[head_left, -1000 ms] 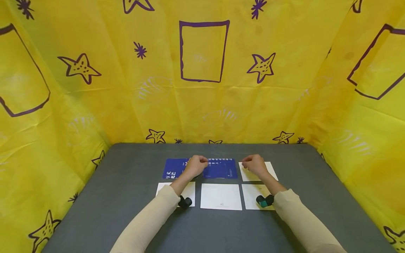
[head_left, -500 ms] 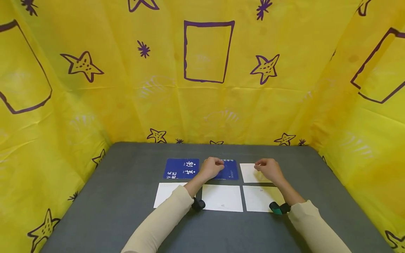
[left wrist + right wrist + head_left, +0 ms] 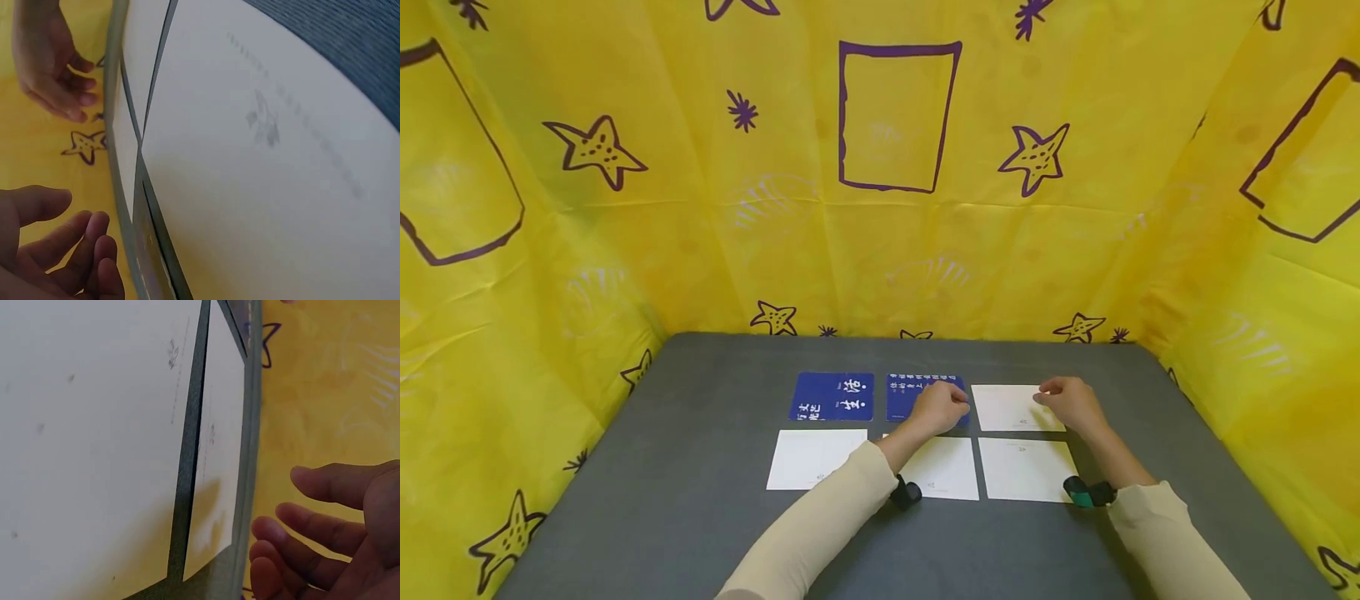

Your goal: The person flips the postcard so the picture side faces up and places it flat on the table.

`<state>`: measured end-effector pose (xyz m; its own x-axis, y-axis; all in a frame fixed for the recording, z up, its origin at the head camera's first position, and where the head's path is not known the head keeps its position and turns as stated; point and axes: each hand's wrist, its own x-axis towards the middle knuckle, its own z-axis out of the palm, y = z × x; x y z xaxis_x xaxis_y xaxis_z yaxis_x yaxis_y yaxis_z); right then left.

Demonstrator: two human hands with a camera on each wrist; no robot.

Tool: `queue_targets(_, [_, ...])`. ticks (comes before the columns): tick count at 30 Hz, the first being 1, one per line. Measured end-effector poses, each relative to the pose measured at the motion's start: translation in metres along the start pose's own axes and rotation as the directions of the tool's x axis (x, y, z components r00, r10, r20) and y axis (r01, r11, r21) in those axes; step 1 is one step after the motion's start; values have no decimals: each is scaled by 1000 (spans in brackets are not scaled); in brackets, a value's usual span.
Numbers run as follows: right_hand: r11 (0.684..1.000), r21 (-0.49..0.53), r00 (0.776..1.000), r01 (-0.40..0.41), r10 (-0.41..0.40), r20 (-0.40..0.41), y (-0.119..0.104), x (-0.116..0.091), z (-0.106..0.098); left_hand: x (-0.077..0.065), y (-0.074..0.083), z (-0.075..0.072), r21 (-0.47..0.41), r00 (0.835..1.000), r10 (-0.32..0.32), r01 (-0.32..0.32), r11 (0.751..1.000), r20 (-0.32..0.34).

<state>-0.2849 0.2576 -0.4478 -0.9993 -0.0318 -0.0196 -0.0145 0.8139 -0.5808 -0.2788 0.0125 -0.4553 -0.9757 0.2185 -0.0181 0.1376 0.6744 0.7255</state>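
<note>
Six-card layout aside, my left hand [image 3: 938,408] hovers over the right part of a blue card [image 3: 901,407] with white characters, covering some of it. Its fingers are loosely bent with nothing between them, as the left wrist view shows of the same hand [image 3: 62,256]. My right hand [image 3: 1072,402] is above the right edge of the white card [image 3: 1006,408] in the back row. In the right wrist view the fingers [image 3: 319,522] of that hand are relaxed, thumb apart, holding nothing. Another blue card [image 3: 830,397] lies flat at the back left.
In the front row lie a left white card [image 3: 808,457], a middle white card [image 3: 951,468] partly under my left forearm, and a right white card [image 3: 1026,468]. The grey table [image 3: 715,433] is enclosed by yellow patterned cloth [image 3: 700,275]. Each wrist wears a black strap.
Both hands have moved right: the left from between the blue cards to the second one's right side, the right from the white card's left edge to its right edge. The cards stay put.
</note>
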Motion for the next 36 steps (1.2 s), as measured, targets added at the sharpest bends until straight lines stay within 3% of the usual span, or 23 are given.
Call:
queue_targets(8, [994,-102,999,-32,35,27,6,-4,-6,2,22,18,125,999,6,-10,992,34])
queue_targets(13, [989,-133,998,-59,63,27,13,-4,-5,4,28,27,217,998,-5,-8,976,57])
queue_targets(21, [986,-154,998,-59,59,-2,14,-7,3,2,31,35,272,999,-49,52,961,-19])
queue_targets(29, [989,-130,997,-76,74,-18,9,-8,7,3,30,38,203,999,-50,53,978,-18])
queue_targets(36, [992,-27,993,-122,122,-7,14,-6,3,6,26,36,125,998,-55,57,991,-25])
